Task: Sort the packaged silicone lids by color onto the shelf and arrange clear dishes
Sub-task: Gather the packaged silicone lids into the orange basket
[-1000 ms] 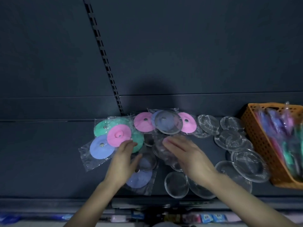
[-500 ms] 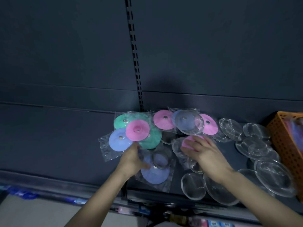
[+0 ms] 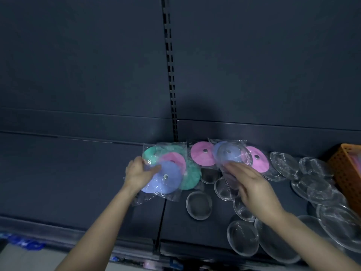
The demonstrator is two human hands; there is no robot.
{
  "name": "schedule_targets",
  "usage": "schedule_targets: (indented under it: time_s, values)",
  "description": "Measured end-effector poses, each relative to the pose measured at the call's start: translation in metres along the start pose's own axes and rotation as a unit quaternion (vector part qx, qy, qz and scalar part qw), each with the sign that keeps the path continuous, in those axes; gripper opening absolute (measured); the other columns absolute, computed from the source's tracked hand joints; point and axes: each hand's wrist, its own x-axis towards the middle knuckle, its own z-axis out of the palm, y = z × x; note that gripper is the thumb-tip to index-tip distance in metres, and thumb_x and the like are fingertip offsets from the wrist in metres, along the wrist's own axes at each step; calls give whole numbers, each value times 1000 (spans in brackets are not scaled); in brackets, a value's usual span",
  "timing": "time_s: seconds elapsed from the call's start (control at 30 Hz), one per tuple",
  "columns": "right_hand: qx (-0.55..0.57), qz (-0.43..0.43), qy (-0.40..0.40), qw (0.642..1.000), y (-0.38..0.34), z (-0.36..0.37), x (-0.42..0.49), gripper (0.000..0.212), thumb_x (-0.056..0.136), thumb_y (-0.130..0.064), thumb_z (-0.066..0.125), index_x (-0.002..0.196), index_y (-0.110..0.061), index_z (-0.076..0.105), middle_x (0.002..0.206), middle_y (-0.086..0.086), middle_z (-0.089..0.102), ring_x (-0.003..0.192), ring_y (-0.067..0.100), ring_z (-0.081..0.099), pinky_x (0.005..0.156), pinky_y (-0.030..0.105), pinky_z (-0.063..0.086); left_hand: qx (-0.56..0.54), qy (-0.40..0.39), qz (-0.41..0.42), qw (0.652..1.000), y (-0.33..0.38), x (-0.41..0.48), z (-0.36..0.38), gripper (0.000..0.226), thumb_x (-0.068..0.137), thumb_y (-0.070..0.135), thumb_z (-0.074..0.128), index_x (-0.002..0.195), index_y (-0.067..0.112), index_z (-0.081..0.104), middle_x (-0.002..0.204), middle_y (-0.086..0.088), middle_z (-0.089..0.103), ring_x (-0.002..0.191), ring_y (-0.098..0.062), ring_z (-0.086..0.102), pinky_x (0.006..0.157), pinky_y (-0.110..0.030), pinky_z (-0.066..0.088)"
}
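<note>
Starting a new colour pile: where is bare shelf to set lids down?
The shelf left of the left hand and blue lid is bare to the frame edge. Smaller: the front strip between the shelf seam and the front clear dish. Crowded from the lids rightward to the orange basket.

On the shelf (image 3: 68,182), a heap of overlapping bagged lids (image 3: 192,178) lies left of centre. A row of lids (image 3: 202,156) lies behind and to its right, along the back panel (image 3: 254,75). Dishes (image 3: 198,205) spread in front of that row and rightward, reaching a basket (image 3: 345,173) at the far right edge.
</note>
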Motion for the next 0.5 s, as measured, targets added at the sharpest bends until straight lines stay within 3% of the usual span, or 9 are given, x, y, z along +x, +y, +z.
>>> schedule_targets:
  time_s: [0.07,0.13,0.23,0.27,0.33,0.37,0.43,0.5]
  values:
    - [12,-9,13,1000,-8,3,12,69,65,18,52,124,-16,54,123,7,61,114,20,53,97,24,40,64,-62,-40,995,-7,3,-3,82,45,64,75,107,19,48,112,-3,49,108,-26,48,84,-36,45]
    - [26,-11,21,999,-16,9,25,61,71,15,50,125,-13,58,126,7,59,115,22,55,94,27,45,122,-82,-39,988,-15,3,-4,99,40,66,78,122,22,43,119,0,47,117,-27,45,96,-41,43]
    - [16,-28,6,999,-25,20,49,65,66,19,57,123,-12,60,126,8,60,112,19,55,87,28,51,110,-101,-25,988,-21,9,-11,77,36,62,81,99,23,57,96,8,64,94,-19,62,85,-37,51]
    - [6,-35,-6,999,-28,23,57,59,71,11,56,124,-14,59,128,5,59,113,13,51,88,25,47,56,-118,-28,991,-22,9,-14,61,41,52,86,87,20,63,83,7,67,81,-17,64,76,-32,53]
    - [8,4,-67,998,-31,28,72,47,88,-24,35,132,-24,51,138,-9,49,119,-2,40,97,17,34,-73,-154,-37,985,-22,6,-18,34,55,25,91,68,10,63,64,0,63,60,-16,57,55,-22,46]
    - [-3,25,-106,994,-27,34,76,51,88,-33,26,135,-27,48,141,-13,43,122,-1,38,97,16,32,-118,-160,-34,979,-21,3,-19,28,61,15,88,65,7,61,59,-2,60,55,-16,53,48,-19,42]
    - [-60,52,-162,984,-18,47,79,47,92,-24,33,138,-25,43,146,-8,39,129,14,41,98,24,36,-179,-163,-25,970,-19,-1,-24,20,71,4,80,65,6,60,54,-2,59,47,-13,51,41,-15,39]
    - [-63,99,-209,971,-14,53,78,47,95,-30,30,142,-25,37,148,-4,36,133,21,39,102,29,35,-201,-168,-11,965,-20,-1,-28,15,77,2,74,69,7,62,57,-1,62,49,-11,54,43,-15,42]
